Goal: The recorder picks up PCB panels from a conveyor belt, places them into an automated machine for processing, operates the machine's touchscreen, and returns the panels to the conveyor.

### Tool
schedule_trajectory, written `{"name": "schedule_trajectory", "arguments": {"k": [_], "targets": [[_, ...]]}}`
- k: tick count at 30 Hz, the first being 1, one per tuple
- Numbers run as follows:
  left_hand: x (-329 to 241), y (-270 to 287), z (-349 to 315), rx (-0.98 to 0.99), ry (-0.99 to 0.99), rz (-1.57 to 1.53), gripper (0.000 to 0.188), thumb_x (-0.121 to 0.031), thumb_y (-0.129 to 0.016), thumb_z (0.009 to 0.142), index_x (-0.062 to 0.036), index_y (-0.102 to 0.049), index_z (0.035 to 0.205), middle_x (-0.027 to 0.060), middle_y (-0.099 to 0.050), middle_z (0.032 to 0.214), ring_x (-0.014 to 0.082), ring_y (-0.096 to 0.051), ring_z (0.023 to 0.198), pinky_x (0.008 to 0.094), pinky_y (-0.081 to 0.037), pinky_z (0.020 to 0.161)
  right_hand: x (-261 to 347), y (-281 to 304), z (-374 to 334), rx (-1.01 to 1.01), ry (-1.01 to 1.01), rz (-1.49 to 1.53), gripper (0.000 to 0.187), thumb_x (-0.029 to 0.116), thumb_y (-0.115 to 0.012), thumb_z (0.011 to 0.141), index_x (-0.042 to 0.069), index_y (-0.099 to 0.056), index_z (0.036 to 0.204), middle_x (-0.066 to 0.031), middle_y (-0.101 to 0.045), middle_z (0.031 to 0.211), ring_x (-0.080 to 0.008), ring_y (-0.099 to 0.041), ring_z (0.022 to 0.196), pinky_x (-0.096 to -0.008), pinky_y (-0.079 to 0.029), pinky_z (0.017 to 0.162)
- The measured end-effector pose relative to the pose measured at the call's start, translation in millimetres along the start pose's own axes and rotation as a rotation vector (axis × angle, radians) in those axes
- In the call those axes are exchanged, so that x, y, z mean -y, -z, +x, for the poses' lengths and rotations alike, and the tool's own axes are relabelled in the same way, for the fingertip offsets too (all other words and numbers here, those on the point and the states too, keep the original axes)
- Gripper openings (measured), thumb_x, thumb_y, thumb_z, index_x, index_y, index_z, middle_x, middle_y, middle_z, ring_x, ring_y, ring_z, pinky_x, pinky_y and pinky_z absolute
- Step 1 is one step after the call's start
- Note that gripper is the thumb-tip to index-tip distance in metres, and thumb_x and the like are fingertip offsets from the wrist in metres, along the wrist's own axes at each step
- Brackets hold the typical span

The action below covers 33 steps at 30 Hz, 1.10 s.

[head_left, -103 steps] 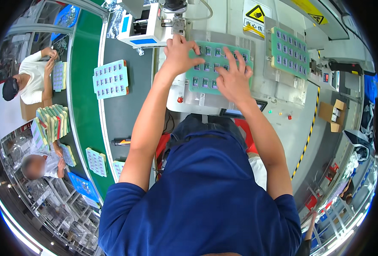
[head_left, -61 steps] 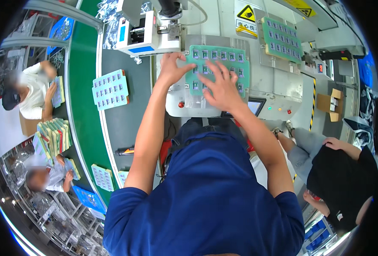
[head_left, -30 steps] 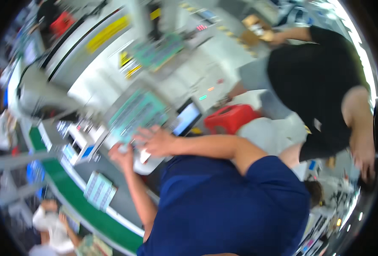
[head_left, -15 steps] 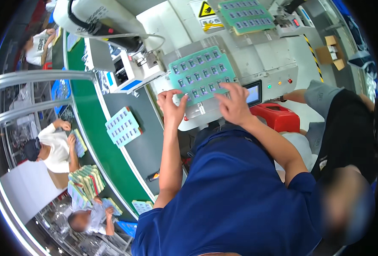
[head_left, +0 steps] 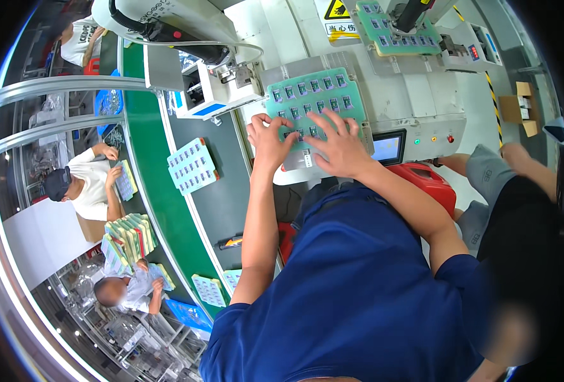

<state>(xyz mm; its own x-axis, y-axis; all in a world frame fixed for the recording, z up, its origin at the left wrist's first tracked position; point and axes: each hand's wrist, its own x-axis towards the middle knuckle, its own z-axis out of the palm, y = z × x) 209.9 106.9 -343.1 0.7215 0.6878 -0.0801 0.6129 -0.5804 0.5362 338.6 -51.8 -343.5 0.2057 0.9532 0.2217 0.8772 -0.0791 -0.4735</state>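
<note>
Here's the green tray (head_left: 318, 95), flat on the metal plate (head_left: 336, 62) in front of the person, and both hands are working over its near edge. The left hand (head_left: 270, 145) curls in at the near-left corner, thumb and forefinger reaching over the pockets; whether they pinch a piece, I can't tell. The right hand (head_left: 344, 149) is spread wide, fingers fanned over the near row. Progress looks well along: the far row shows a small piece in every pocket, and the middle row looks much the same, while the near row hides partly under fingers, so what's left there can't be judged. Off to the right, a second tray (head_left: 378, 33) sits beneath a black tool (head_left: 412, 16), its visible pockets loaded.
</note>
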Motion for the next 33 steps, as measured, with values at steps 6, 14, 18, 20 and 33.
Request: {"name": "schedule_trajectory", "arguments": {"k": [6,14,18,20,33], "targets": [[1,-2,3,-0.021,0.005,0.066,0.023,-0.026,-0.080,0.069,-0.0203,-0.070,0.090,0.0094,-0.040,0.105,0.0316,-0.038,0.104,0.0429,-0.034,0.092,1,-4,13,0.087,0.006,-0.048,0.034,0.026,-0.064,0.076,0.013,-0.066,0.107,-0.0080,-0.030,0.148,-0.0321,-0.025,0.135,-0.0528,-0.025,0.097],[0,4,6,0.017,-0.002,0.067,0.021,-0.023,-0.079,0.070,-0.0214,-0.073,0.090,0.0087,-0.041,0.106,0.0312,-0.039,0.105,0.0435,-0.034,0.092,9,-4,23,0.148,0.020,-0.148,0.031,0.026,-0.063,0.077,0.011,-0.065,0.104,-0.0061,-0.028,0.150,-0.0294,-0.025,0.136,-0.0526,-0.028,0.096],[1,4,7,0.046,0.005,0.052,0.022,-0.023,-0.079,0.070,-0.0210,-0.073,0.090,0.0089,-0.042,0.108,0.0314,-0.039,0.105,0.0436,-0.034,0.092,9,-6,25,0.077,0.020,-0.173,0.028,0.027,-0.064,0.074,0.012,-0.068,0.098,-0.0034,-0.031,0.149,-0.0254,-0.027,0.135,-0.0496,-0.029,0.095],[3,3,7,0.051,0.011,0.047,0.021,-0.023,-0.079,0.070,-0.0208,-0.073,0.090,0.0091,-0.042,0.108,0.0314,-0.039,0.105,0.0437,-0.034,0.092,9,-5,27,0.103,0.021,-0.179,0.029,0.026,-0.064,0.074,0.011,-0.068,0.099,-0.0032,-0.031,0.149,-0.0251,-0.027,0.135,-0.0489,-0.030,0.095],[8,3,9,0.056,0.022,-0.024,0.020,-0.018,-0.077,0.071,-0.0151,-0.070,0.090,0.0081,-0.042,0.106,0.0313,-0.038,0.102,0.0447,-0.034,0.085,12,-11,40,0.108,0.108,-0.315,0.026,0.019,-0.059,0.076,0.004,-0.071,0.093,-0.0044,-0.039,0.143,-0.0254,-0.034,0.130,-0.0469,-0.034,0.093]]}}
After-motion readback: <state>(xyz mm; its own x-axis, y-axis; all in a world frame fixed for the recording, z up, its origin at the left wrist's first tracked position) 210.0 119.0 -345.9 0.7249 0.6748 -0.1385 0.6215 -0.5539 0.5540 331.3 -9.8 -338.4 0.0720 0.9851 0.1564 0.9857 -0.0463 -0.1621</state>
